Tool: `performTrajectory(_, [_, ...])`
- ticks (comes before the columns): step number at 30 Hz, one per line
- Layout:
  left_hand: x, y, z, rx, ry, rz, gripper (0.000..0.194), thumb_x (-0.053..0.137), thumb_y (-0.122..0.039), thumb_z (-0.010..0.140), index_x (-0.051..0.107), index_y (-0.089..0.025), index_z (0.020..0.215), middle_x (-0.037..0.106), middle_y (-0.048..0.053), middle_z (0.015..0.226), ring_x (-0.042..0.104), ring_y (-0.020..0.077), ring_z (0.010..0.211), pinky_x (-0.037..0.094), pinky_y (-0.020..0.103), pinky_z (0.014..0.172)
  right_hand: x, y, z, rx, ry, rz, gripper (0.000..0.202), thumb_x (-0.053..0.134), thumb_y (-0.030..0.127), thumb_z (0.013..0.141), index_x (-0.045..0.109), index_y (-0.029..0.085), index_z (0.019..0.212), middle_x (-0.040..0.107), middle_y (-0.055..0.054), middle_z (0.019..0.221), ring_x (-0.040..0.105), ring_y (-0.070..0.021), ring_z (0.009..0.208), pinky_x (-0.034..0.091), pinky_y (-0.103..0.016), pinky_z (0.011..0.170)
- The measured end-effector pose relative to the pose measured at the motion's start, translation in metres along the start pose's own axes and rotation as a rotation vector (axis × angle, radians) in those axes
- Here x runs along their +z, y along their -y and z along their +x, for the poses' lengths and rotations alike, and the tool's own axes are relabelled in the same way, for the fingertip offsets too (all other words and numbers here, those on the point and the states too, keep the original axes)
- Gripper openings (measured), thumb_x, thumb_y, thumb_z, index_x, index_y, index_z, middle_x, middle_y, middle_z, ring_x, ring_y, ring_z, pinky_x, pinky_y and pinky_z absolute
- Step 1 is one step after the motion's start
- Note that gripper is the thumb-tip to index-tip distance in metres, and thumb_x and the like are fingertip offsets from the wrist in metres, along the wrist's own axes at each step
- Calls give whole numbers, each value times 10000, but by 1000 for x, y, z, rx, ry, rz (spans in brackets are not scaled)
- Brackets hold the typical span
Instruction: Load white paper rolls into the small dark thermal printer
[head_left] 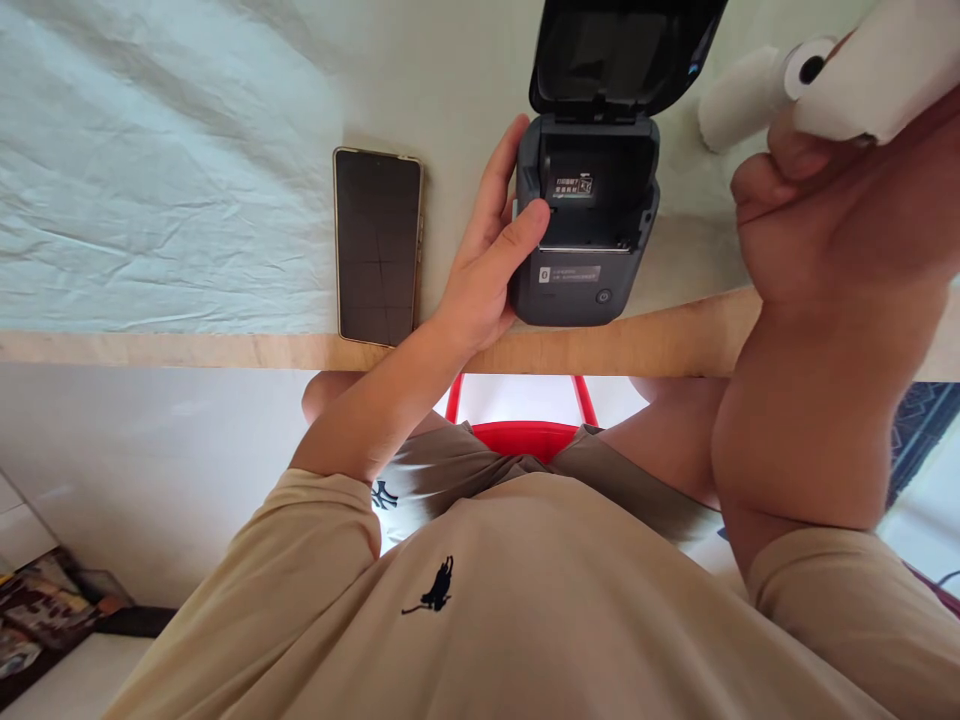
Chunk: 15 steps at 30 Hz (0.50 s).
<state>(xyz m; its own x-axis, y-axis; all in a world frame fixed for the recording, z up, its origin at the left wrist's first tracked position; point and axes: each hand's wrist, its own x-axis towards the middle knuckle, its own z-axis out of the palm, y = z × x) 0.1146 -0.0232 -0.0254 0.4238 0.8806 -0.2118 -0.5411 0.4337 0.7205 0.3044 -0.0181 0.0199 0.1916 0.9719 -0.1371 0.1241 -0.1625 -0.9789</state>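
Note:
My left hand (491, 260) grips the left side of a dark grey portable thermal printer (559, 295), its thumb on the front rim of the paper bay. The printer's black lid (600, 60) stands open at the back, and no roll shows in the bay. A power button and a printed label are on its front. At the upper right, my right hand (840, 195) is closed around a white paper roll (889, 75); some of its fingers are hidden behind the paper. Just left of that hand, a second white paper roll (739, 100) lies on the cloth.
A smartphone (379, 245) with a dark screen lies left of the printer, near the table's wooden front edge (187, 350). A wrinkled pale cloth (165, 180) covers the tabletop. Below the edge are my legs and a red stool (525, 438).

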Motion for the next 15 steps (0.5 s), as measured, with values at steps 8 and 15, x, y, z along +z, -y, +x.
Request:
performTrajectory(8, [1, 0, 0, 1, -12, -43, 544, 481, -288, 813, 298, -369, 1319, 557, -89, 1266, 518, 177, 1206, 519, 296, 931, 18, -20, -2, -259, -60, -243, 345, 552, 430, 672, 435, 179, 878, 466, -30, 864, 420, -19, 682, 419, -206, 623])
performTrajectory(15, [3, -1, 0, -20, -36, -52, 653, 492, -296, 798, 193, -328, 1377, 552, -61, 1265, 576, 174, 1088, 539, 251, 767, 15, -30, -6, -327, -48, -693, 356, 441, 378, 766, 355, 213, 1070, 470, -35, 1073, 483, -41, 900, 430, -199, 783])
